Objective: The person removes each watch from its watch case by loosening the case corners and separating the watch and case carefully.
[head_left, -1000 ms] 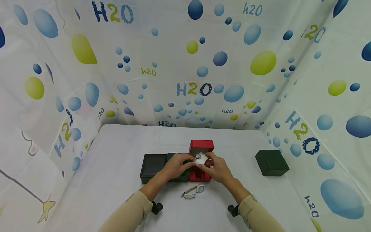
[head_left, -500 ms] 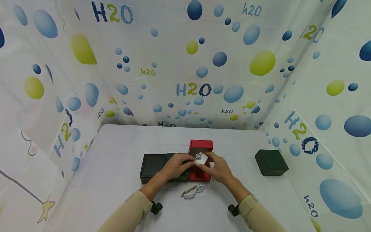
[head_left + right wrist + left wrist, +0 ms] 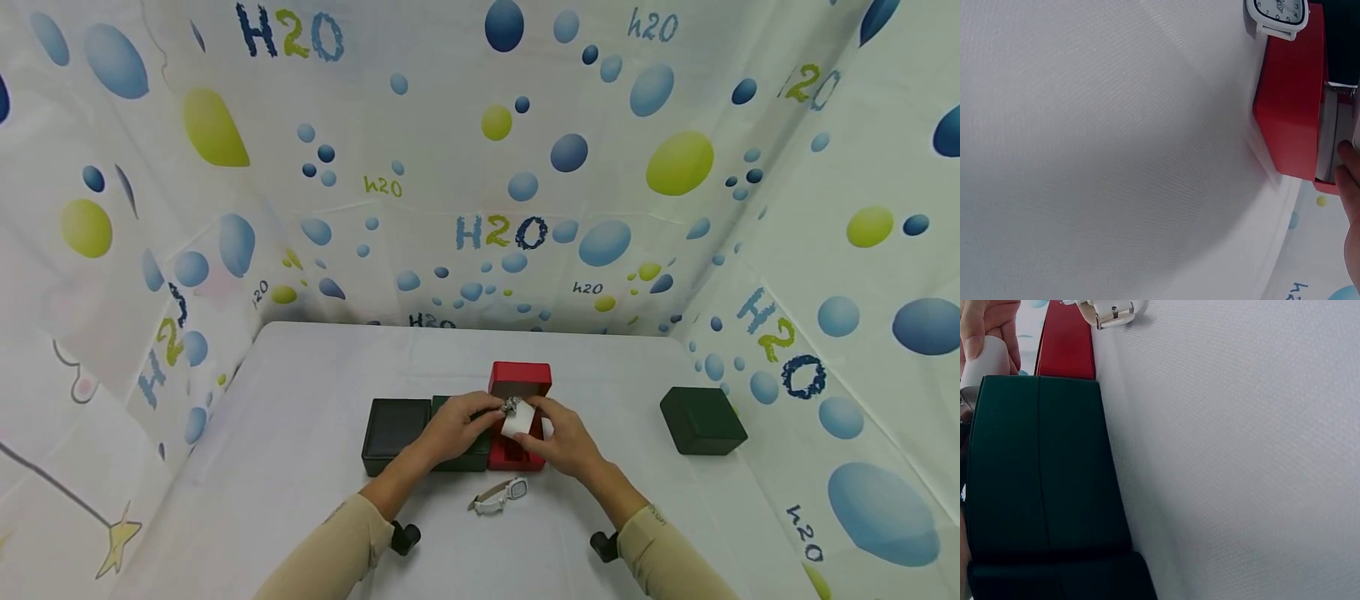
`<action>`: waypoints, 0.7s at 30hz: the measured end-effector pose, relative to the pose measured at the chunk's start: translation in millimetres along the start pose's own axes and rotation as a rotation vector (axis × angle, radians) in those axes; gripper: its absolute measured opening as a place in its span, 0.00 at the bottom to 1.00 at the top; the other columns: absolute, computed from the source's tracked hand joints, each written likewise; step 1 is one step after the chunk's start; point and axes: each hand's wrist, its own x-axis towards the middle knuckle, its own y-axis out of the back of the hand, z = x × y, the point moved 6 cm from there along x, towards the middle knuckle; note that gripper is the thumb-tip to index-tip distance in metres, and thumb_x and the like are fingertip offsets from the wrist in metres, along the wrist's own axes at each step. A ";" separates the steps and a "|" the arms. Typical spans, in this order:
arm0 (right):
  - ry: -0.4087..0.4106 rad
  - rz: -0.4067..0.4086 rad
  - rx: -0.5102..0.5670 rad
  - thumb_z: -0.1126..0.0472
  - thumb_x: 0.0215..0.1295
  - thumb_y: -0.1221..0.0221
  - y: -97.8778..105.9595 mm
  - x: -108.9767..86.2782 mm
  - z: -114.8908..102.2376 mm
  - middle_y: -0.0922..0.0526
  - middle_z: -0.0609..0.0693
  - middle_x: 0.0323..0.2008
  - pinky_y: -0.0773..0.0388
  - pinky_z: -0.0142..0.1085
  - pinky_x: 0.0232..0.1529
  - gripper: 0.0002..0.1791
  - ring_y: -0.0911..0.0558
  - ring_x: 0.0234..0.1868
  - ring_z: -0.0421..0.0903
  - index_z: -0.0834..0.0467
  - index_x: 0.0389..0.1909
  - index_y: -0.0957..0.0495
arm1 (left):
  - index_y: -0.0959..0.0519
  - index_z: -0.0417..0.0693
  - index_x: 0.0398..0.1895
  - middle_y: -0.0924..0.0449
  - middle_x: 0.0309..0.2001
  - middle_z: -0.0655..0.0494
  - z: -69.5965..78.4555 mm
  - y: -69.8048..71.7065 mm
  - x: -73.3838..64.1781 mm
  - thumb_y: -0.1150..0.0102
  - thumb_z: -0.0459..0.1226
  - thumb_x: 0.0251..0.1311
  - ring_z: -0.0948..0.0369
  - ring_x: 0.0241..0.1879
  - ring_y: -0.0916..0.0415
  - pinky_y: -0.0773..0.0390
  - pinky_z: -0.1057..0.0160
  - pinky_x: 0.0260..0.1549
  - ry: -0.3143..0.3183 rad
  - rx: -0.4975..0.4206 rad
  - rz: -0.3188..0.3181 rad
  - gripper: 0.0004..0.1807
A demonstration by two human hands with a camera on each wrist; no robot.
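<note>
Above the open red box, my right hand holds a small white watch cushion between thumb and fingers. My left hand pinches a silver-coloured bracelet watch at the cushion's upper left. Whether the bracelet goes round the cushion cannot be made out. In the left wrist view, the right hand's fingers lie on the white cushion, and the green box hides much of the left hand. The right wrist view catches part of the right hand beside the red box.
A white-strapped watch lies in front of the red box. Left of that box stand a dark green box, partly behind the left hand, and a black box. Another dark green box sits at the table's right side.
The white cushion has turned more upright and shifted slightly left in the right hand. A small white patch seen by the right fingers half a second ago no longer shows. Other things stay put.
</note>
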 end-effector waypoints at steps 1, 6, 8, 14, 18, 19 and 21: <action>-0.001 0.000 -0.002 0.51 0.64 0.28 -0.1 -0.2 0.1 0.18 0.53 0.62 0.18 0.51 0.60 0.34 0.18 0.62 0.51 0.57 0.67 0.27 | 0.15 0.52 0.58 0.15 0.58 0.58 0.2 0.2 0.4 0.41 0.41 0.75 0.62 0.58 0.18 0.17 0.58 0.56 -0.010 0.009 0.007 0.13; -0.010 -0.022 0.029 0.52 0.65 0.28 -1.6 0.0 0.8 0.20 0.54 0.63 0.17 0.46 0.59 0.34 0.18 0.61 0.50 0.58 0.68 0.28 | 0.16 0.53 0.54 0.23 0.69 0.54 -1.7 0.4 0.7 0.41 0.42 0.75 0.55 0.69 0.25 0.20 0.52 0.63 -0.007 0.041 0.023 0.10; -0.015 -0.034 0.039 0.53 0.65 0.28 -2.3 0.2 1.0 0.19 0.53 0.62 0.17 0.46 0.59 0.34 0.18 0.60 0.49 0.58 0.67 0.28 | 0.16 0.54 0.53 0.25 0.71 0.52 -2.8 -0.2 0.3 0.41 0.42 0.75 0.54 0.72 0.27 0.21 0.50 0.64 0.009 0.044 0.018 0.10; -0.030 -0.075 0.042 0.52 0.64 0.27 -4.6 -1.0 3.6 0.19 0.50 0.61 0.19 0.47 0.62 0.33 0.18 0.60 0.47 0.55 0.67 0.28 | 0.18 0.56 0.48 0.20 0.67 0.54 -4.6 -2.0 0.0 0.42 0.41 0.76 0.59 0.68 0.23 0.19 0.56 0.61 0.049 -0.022 0.003 0.05; -0.036 -0.092 0.045 0.53 0.64 0.27 -5.9 -2.3 7.3 0.19 0.49 0.62 0.19 0.48 0.63 0.34 0.18 0.62 0.48 0.54 0.67 0.28 | 0.21 0.55 0.47 0.15 0.59 0.56 -3.4 -1.1 0.0 0.42 0.40 0.76 0.64 0.57 0.18 0.16 0.64 0.51 0.034 -0.071 0.009 0.03; -0.037 -0.093 0.043 0.53 0.64 0.27 -6.2 -2.5 8.1 0.19 0.49 0.62 0.19 0.48 0.63 0.34 0.18 0.62 0.48 0.54 0.67 0.28 | 0.20 0.55 0.48 0.14 0.57 0.57 -3.2 -0.9 0.1 0.42 0.40 0.76 0.64 0.53 0.17 0.17 0.65 0.49 0.025 -0.068 0.011 0.04; -0.036 -0.098 0.042 0.53 0.63 0.26 -6.6 -2.5 8.8 0.19 0.49 0.62 0.19 0.48 0.63 0.34 0.18 0.62 0.48 0.54 0.67 0.28 | 0.20 0.55 0.48 0.13 0.51 0.59 -3.0 -0.9 0.3 0.41 0.41 0.75 0.66 0.46 0.19 0.18 0.66 0.44 0.017 -0.058 0.010 0.04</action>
